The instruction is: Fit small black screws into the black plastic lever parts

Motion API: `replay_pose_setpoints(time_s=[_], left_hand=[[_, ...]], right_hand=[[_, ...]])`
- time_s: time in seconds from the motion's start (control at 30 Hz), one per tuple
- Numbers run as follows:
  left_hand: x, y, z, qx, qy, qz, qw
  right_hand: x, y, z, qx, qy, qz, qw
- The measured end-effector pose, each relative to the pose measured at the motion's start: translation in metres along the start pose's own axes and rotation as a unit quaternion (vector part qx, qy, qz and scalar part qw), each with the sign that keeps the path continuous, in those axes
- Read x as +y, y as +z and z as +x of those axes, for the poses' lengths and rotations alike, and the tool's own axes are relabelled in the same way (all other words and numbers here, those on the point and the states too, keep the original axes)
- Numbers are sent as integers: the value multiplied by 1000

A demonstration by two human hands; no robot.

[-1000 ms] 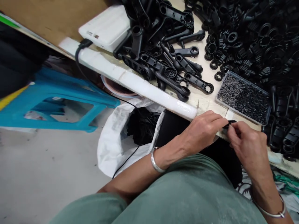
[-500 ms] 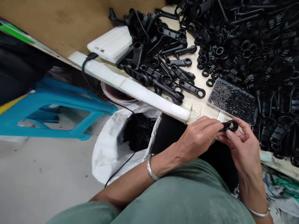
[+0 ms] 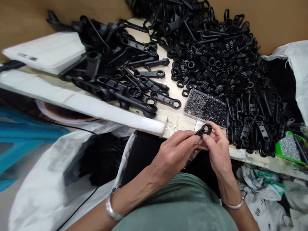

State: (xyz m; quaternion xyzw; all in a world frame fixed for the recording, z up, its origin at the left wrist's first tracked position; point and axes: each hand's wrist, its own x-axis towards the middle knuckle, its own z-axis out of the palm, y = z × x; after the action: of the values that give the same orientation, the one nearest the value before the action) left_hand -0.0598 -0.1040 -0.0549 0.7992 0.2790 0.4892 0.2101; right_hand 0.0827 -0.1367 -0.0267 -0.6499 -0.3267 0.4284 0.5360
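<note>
Both hands hold one small black plastic part [image 3: 204, 130] with a ring at its end, just in front of the table edge. My left hand [image 3: 174, 154] pinches its near end from the left. My right hand [image 3: 216, 149] grips the ring end with thumb and fingers. Directly behind the part sits a clear tray of small dark screws [image 3: 207, 108]. A big heap of black ring-ended parts [image 3: 231, 70] covers the table beyond it, and longer black arms [image 3: 130, 86] lie to the left.
A white box [image 3: 45, 51] lies at the table's far left, with a white padded strip [image 3: 79, 104] along the edge. A green tray of silvery screws [image 3: 290, 147] sits right. White sacks [image 3: 48, 179] hang below left; a blue stool [image 3: 21, 141] stands on the floor.
My view has swung right and closer to the table, so the stool and floor slid off left. The hands keep hold of the black part, now with its ring turned up.
</note>
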Motion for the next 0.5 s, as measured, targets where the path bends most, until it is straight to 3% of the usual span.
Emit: replay_pose_setpoints(time_s=[0.13,0.23,0.33,0.43,0.5], left_hand=[[-2,2,1,-19,16,-37,999],[-3,-4,10,-40,36,-51,997],[-10,-18,23,-25,47,15,998],[-24,-35,34,-2,39,111,993],[-35,-47,38,2,17,170,985]], right_hand=[[-14,-21,4,-49,-42,-116,991],[-37,-50,18,-14,-118,-286,951],[-68,-76,40,116,-216,-502,829],[-89,-90,64,162,-250,-656,693],[-93,-94,78,170,-250,-719,625]])
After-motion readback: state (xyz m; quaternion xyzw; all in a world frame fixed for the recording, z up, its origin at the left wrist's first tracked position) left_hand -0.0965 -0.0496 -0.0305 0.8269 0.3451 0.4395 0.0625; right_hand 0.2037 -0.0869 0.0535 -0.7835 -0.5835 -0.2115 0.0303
